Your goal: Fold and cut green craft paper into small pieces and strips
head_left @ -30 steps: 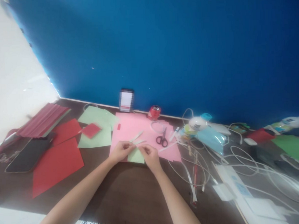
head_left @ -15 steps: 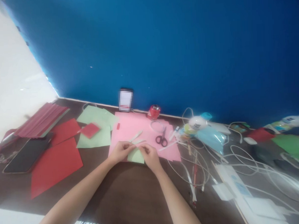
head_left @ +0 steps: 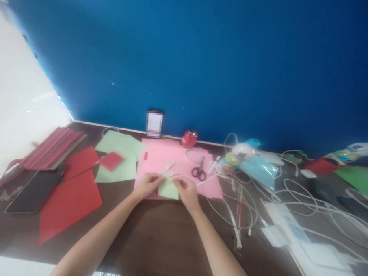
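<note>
My left hand (head_left: 147, 185) and my right hand (head_left: 186, 189) both pinch a small light-green piece of paper (head_left: 168, 190) at its top edge, fingers closed on it. The piece is held just over the near edge of a large pink sheet (head_left: 175, 158) on the dark table (head_left: 158, 241). Two thin pale strips (head_left: 168, 168) lie on the pink sheet just beyond my fingers. Small scissors (head_left: 199, 171) with dark handles lie on the pink sheet to the right of my hands.
Red sheets (head_left: 69, 202), light-green sheets (head_left: 119, 155) with a small red square (head_left: 112, 160), a dark tablet (head_left: 34, 191) and a maroon folder (head_left: 54, 147) lie left. A red tape roll (head_left: 190, 137) stands by the blue wall. White cables (head_left: 311, 205), chargers and bottles crowd the right.
My hands stay on the green piece; its lower edge has turned slightly and the fingers have shifted a little along the top. Nothing else on the table has moved.
</note>
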